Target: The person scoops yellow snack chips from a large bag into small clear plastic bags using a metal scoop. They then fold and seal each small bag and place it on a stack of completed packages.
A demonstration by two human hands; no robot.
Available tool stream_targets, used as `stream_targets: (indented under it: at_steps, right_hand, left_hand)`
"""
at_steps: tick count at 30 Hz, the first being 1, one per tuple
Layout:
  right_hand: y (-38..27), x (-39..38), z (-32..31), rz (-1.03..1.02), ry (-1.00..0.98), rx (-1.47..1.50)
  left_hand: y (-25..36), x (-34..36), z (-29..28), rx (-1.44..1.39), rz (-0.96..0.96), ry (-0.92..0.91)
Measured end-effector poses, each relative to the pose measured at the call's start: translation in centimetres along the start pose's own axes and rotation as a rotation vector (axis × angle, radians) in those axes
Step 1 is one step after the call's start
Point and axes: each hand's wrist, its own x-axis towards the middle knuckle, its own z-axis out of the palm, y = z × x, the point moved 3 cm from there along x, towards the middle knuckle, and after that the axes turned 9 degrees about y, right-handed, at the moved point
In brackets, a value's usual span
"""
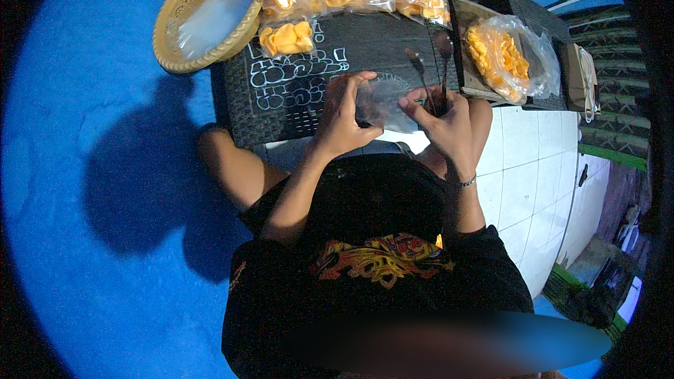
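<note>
Clear plastic bag, seemingly empty, pinched between left hand and right hand, its lower edge hidden.

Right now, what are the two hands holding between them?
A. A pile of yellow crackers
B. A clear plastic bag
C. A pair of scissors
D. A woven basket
B: the left hand and right hand pinch a clear plastic bag over the dark woven table; the woven basket and the loose yellow crackers lie apart from them.
</note>
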Motion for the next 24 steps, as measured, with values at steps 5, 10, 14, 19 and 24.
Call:
stream_targets:
  at_steps: [5, 10, 14, 19, 24]
  right_hand:
    - [1.2, 0.3, 0.1, -0.011, 0.022, -0.021]
    - [-1.1, -0.4, 0.4, -0.031, 0.085, 0.035]
    - [-3.6, -0.9, -1.2, -0.14, 0.209, -0.265]
    - [-4.5, -1.1, -1.5, -0.375, 0.164, -0.089]
    - [-2.9, -1.3, -1.4, -0.274, -0.171, -0.265]
  left_hand:
    - [-0.4, -0.4, 0.9, -0.058, 0.017, 0.105]
    - [-2.3, -0.9, 2.1, -0.082, -0.066, 0.107]
    - [-2.6, -1.0, 1.5, -0.034, -0.087, 0.087]
    - [-1.8, -0.4, 0.5, 0.075, -0.069, 0.098]
    - [-1.0, 0.0, -0.2, 0.115, -0.003, 0.083]
